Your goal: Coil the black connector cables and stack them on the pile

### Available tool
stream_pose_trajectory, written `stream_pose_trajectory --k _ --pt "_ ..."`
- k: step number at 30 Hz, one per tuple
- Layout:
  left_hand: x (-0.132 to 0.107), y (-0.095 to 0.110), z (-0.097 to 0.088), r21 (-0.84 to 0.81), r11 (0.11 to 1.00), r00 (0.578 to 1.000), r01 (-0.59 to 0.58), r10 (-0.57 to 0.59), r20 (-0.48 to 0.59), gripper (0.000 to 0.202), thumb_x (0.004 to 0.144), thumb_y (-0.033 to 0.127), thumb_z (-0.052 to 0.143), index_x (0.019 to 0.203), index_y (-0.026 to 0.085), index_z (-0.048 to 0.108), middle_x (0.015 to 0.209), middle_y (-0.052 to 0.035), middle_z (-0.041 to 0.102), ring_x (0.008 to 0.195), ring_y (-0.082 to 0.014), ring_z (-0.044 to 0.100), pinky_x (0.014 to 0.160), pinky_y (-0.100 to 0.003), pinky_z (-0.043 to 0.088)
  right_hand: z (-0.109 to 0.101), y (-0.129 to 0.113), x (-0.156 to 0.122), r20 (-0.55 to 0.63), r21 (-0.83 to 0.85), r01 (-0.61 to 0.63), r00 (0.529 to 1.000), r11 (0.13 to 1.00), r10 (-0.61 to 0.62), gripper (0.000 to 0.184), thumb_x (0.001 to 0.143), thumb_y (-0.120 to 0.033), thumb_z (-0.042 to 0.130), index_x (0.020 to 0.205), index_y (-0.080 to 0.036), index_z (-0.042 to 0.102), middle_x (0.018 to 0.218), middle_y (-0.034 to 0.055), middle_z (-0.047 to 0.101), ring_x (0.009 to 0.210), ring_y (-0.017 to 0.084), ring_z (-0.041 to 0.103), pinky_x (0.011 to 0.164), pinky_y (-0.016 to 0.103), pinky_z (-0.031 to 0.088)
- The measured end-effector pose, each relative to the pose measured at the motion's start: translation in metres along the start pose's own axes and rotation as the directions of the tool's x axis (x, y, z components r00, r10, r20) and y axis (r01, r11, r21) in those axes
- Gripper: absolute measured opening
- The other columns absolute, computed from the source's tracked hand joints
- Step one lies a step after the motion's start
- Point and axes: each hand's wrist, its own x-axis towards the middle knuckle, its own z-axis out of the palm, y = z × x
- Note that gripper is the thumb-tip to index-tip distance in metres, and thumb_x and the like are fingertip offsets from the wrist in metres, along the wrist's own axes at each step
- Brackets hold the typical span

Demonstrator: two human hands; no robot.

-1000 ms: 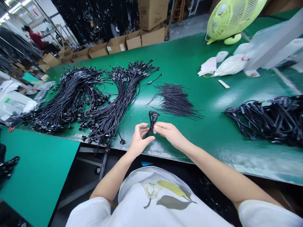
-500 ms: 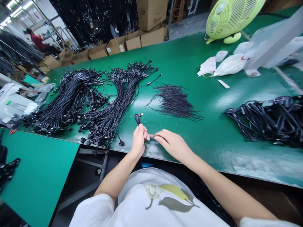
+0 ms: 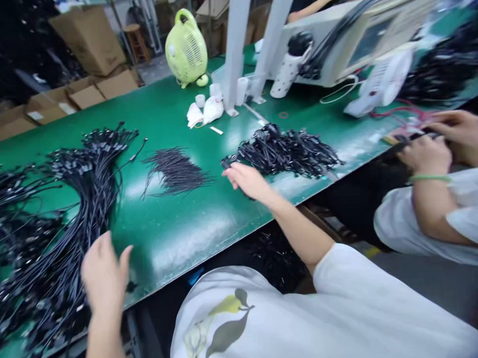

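My right hand (image 3: 247, 181) is closed on a small bundled black cable (image 3: 228, 161), which shows just past the fingers at the left end of a pile of bundled black cables (image 3: 291, 151). My left hand (image 3: 105, 275) is slightly blurred, its thumb spread from the fingers, and nothing shows in it. It is over the right edge of a long bunch of loose black cables (image 3: 92, 189). Between the hands, farther back, thin black ties (image 3: 178, 170) lie in a loose heap on the green table (image 3: 166, 234).
A co-worker's hands (image 3: 437, 146) hold something dark at the right. Behind are a yellow-green fan (image 3: 186, 50), metal posts (image 3: 236, 48), a boxy machine (image 3: 336, 55) and a white fan (image 3: 384, 82). Cardboard boxes (image 3: 52, 104) line the far edge.
The view has swung right. My hands, close together before, are now far apart: the right carries the bundled cable to the pile, and the left has let go of it and opened.
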Motion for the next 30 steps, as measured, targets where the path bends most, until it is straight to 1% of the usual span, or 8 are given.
stream_pose_trajectory --k 3,6,12,16,19,22,26,30 --pt "-0.008 -0.066 -0.011 0.116 0.993 1.000 0.018 -0.019 0.002 0.059 0.089 0.044 0.047 0.145 0.026 0.039 0.144 -0.0137 0.049 0.129 -0.0447 0.046 0.102 -0.065 0.042 -0.080 0.038 0.022 -0.406 -0.432 -0.170 0.913 0.886 -0.023 0.023 0.092 -0.034 0.044 0.091 -0.017 0.060 0.095 0.0128 0.064 0.088 0.022 0.059 0.085 0.035 0.044" --pt "-0.014 -0.089 -0.026 0.052 0.998 0.999 0.039 -0.039 0.004 0.044 0.090 0.043 0.044 0.134 0.042 0.047 0.134 0.0009 0.058 0.127 -0.0391 0.052 0.103 -0.062 0.045 -0.134 0.075 0.041 -0.544 -0.462 -0.313 0.839 0.830 0.014 0.031 0.093 -0.033 0.041 0.105 -0.013 0.061 0.110 0.0235 0.060 0.104 0.029 0.055 0.093 0.045 0.040" --pt "-0.001 -0.058 -0.056 -0.055 0.988 0.979 0.144 -0.151 -0.135 0.031 0.090 0.040 0.049 0.104 0.020 0.069 0.119 -0.0081 0.067 0.117 -0.0340 0.060 0.103 -0.054 0.048 -0.139 0.099 0.034 -0.501 -0.535 -0.294 0.865 0.792 -0.017 0.053 0.088 -0.059 0.037 0.090 -0.017 0.070 0.107 0.0269 0.060 0.102 0.037 0.056 0.081 0.059 0.041" --pt "0.004 -0.048 -0.059 -0.466 0.843 0.950 0.268 -0.311 -0.016 0.030 0.085 0.032 0.058 0.108 0.014 0.068 0.139 -0.0112 0.054 0.129 -0.0297 0.051 0.112 -0.050 0.041 -0.099 0.060 0.030 -0.493 -0.604 -0.054 0.809 0.795 -0.319 0.049 0.089 -0.056 0.036 0.113 -0.027 0.068 0.115 0.0210 0.062 0.114 0.045 0.054 0.079 0.065 0.041" --pt "0.002 -0.041 -0.063 -0.715 0.665 0.951 0.216 -0.308 0.001 0.047 0.082 0.020 0.058 0.129 0.018 0.055 0.159 -0.0095 0.028 0.144 -0.0283 0.033 0.116 -0.044 0.036 -0.044 0.006 0.025 -0.091 -0.553 0.368 0.865 0.748 -0.493 0.038 0.093 -0.046 0.037 0.124 -0.038 0.059 0.112 0.0122 0.064 0.115 0.036 0.057 0.092 0.058 0.047" --pt "-0.006 -0.019 -0.074 -0.713 0.701 0.987 0.024 -0.130 -0.095 0.054 0.090 0.015 0.044 0.142 0.027 0.043 0.163 -0.0033 0.020 0.148 -0.0245 0.025 0.118 -0.042 0.034 0.024 -0.057 0.014 0.227 -0.320 0.668 0.742 0.672 -0.630 0.037 0.095 -0.039 0.041 0.128 -0.031 0.054 0.120 0.0104 0.061 0.104 0.029 0.063 0.093 0.048 0.052" --pt "-0.012 0.011 -0.092 -0.629 0.765 0.984 -0.140 0.178 -0.002 0.050 0.095 0.012 0.033 0.140 0.028 0.048 0.158 -0.0039 0.033 0.145 -0.0226 0.032 0.117 -0.042 0.035 0.120 -0.142 0.011 0.394 -0.071 0.809 0.560 0.583 -0.729 0.052 0.094 -0.034 0.046 0.144 -0.021 0.039 0.139 0.0140 0.046 0.099 0.024 0.065 0.086 0.039 0.056" --pt "-0.019 0.008 -0.101 -0.642 0.757 0.989 -0.121 0.146 -0.015 0.050 0.096 0.014 0.033 0.141 0.028 0.048 0.158 -0.0034 0.032 0.145 -0.0232 0.032 0.116 -0.040 0.038 0.209 -0.209 0.033 0.634 -0.041 0.936 0.295 0.350 -0.715 0.040 0.096 -0.029 0.046 0.136 -0.021 0.050 0.136 0.0123 0.047 0.117 0.020 0.055 0.095 0.030 0.049"
